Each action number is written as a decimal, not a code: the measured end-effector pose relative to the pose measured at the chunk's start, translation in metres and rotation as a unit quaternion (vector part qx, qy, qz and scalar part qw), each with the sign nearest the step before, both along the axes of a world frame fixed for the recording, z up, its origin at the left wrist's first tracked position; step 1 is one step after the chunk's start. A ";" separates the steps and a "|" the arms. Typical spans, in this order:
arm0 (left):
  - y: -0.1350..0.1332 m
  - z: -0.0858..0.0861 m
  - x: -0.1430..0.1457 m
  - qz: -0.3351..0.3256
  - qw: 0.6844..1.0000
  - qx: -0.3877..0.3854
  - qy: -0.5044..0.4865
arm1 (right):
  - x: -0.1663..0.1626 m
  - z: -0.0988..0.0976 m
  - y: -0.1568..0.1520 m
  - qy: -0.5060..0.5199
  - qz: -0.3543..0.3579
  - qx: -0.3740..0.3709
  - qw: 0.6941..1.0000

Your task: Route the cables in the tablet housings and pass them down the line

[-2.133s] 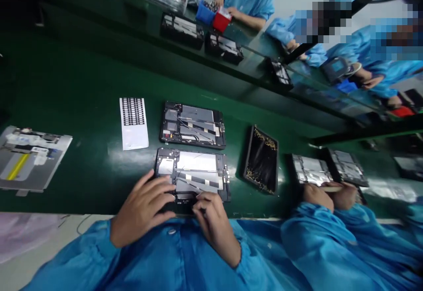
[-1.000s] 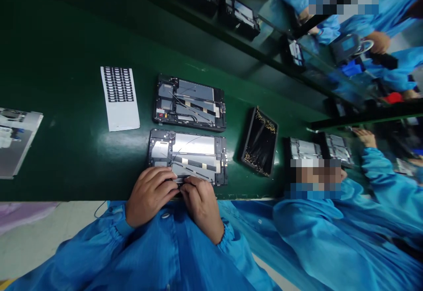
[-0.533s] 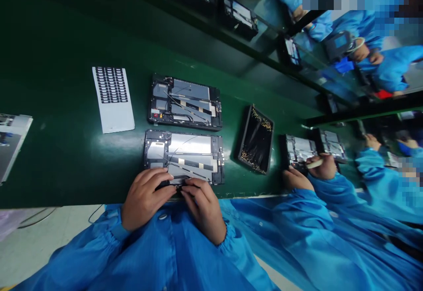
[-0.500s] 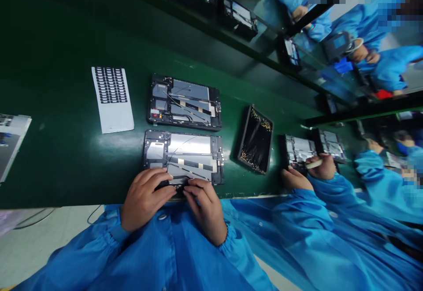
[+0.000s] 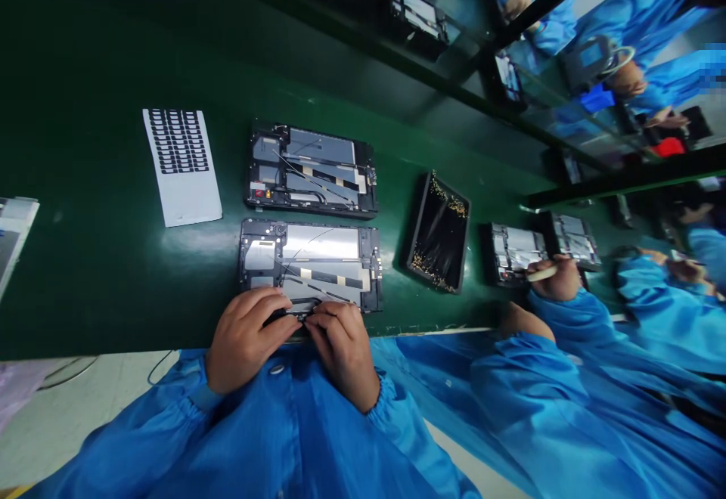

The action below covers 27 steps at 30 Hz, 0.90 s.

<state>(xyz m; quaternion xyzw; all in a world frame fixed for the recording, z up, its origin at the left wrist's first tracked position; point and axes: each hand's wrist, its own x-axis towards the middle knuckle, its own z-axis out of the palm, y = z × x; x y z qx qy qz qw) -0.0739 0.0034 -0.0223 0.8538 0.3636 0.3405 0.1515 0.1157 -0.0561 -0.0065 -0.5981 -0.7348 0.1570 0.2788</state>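
An opened phone point(image 5: 321, 242) lies near the table's front edge, with silver plates, tape strips and thin wires showing inside. My left hand point(image 5: 246, 340) curls over its near edge, fingertips on top and thumb below. Close beside it, my right hand point(image 5: 343, 344) has its thumb and fingers pinched at the same edge; its fingertips hide whatever small part is between them. A short black cable point(image 5: 303, 304) curves along the edge between my hands. Behind this phone lies a second opened phone point(image 5: 311, 170), touched by neither hand.
A black tray point(image 5: 436, 234) of thin black cables with gold ends stands to the right. At left lie a white sheet of black stickers point(image 5: 181, 166) and a panel point(image 5: 14, 238). A co-worker's hand point(image 5: 559, 280) holds a pale tool over another phone point(image 5: 516, 249). A shelf point(image 5: 397, 68) runs behind.
My right fingertips have moved slightly left, closer to my left thumb. The view has shifted a little. The co-worker's near hand has drawn back from the other phone.
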 end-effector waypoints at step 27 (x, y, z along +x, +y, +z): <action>-0.001 0.000 -0.001 -0.001 1.000 0.013 0.002 | 0.003 -0.003 -0.002 0.046 0.003 0.019 0.999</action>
